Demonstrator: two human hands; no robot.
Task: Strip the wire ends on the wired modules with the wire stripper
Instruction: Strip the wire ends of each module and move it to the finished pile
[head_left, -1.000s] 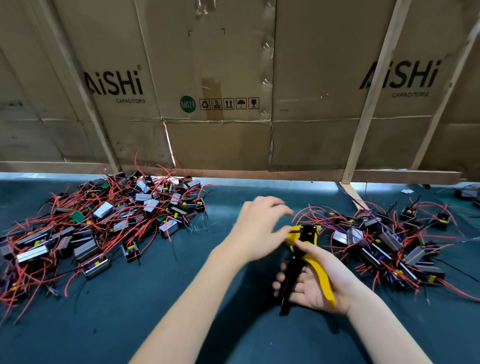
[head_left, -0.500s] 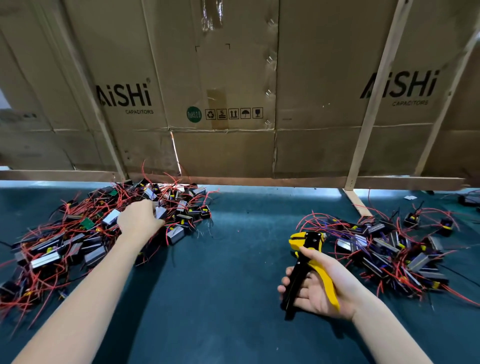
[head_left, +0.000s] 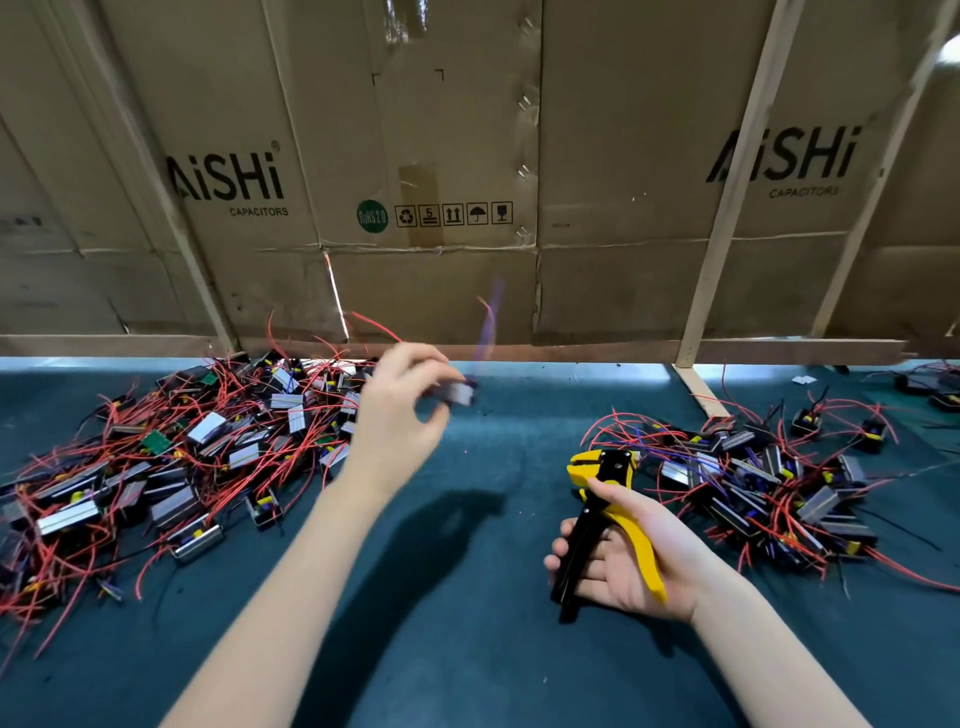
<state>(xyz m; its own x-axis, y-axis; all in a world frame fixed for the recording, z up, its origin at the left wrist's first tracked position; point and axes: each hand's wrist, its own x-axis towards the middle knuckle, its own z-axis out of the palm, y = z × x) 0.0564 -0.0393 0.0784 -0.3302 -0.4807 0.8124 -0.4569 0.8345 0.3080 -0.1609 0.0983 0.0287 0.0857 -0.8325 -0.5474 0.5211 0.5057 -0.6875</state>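
Red-wired modules lie in two heaps on the dark green mat (head_left: 467, 597): the left heap (head_left: 171, 467) and the right heap (head_left: 769, 488), well apart, with bare mat between them.

Left hand (head_left: 400, 415) is raised above the mat beside the left heap. Its fingertips pinch one module (head_left: 460, 392), a small grey-faced block that shows blurred. A wire (head_left: 488, 327) stands up from the module, also blurred; its end cannot be made out.

Right hand (head_left: 623, 561) lies palm up near the right heap. Its fingers are loosely curled round the handles of the stripper (head_left: 602, 509); the thumb rests on the yellow handle. The handles stand apart, so the tool is judged not squeezed. The head of the tool points away from the person, toward the right heap.

Handling, as judged:
- Module: light and rigid. A two-finger pinch on the block carries it. Grip the block by its sides, not the wire.
- Wire: thin and limp. It whips about when the module is swung. To feed it into the tool, pinch the wire close to its free end.
- Stripper: stiff and sprung. Hold both handles in one palm.

Cardboard (head_left: 467, 156) walls the back of the bench.
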